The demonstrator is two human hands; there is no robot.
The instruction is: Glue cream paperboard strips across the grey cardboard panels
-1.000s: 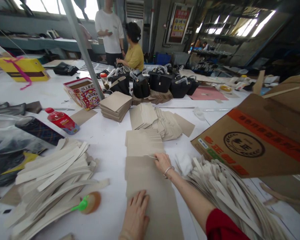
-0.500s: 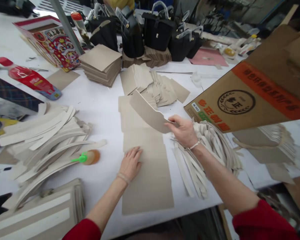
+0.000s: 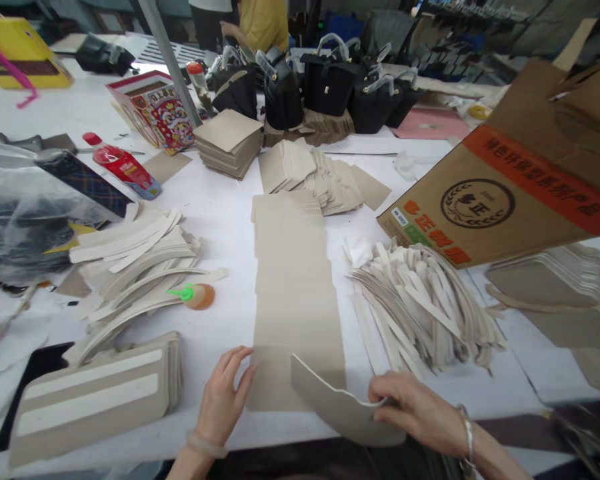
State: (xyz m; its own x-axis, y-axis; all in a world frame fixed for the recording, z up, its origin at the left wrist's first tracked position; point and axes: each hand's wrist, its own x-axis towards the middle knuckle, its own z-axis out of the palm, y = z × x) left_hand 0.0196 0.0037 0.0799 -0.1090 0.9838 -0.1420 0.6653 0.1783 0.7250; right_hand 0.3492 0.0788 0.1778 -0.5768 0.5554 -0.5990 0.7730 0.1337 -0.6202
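Observation:
A bent grey-beige sheet (image 3: 343,408) hangs over the table's front edge, pinched at its right end by my right hand (image 3: 417,413). My left hand (image 3: 225,393) has its fingers apart and holds nothing; its fingertips are beside the left edge of a long row of overlapping beige boards (image 3: 297,313). That row runs from near the front edge back to a loose pile of cut pieces (image 3: 325,175). Right of the row lies a heap of pale strips (image 3: 425,303). On the left are curved strips (image 3: 145,267) and a green-tipped glue bottle (image 3: 199,295).
A big cardboard box (image 3: 510,180) leans at the right. Behind are a square stack of boards (image 3: 229,143), black handbags (image 3: 327,83), a red bottle (image 3: 123,165) and a printed box (image 3: 160,110). Striped panels (image 3: 97,400) lie front left. A person in yellow (image 3: 265,25) is at the back.
My right hand has come down and toward the table's front edge with the bent sheet. My left hand has left the board row's surface and moved nearer, to its left edge. The view has shifted.

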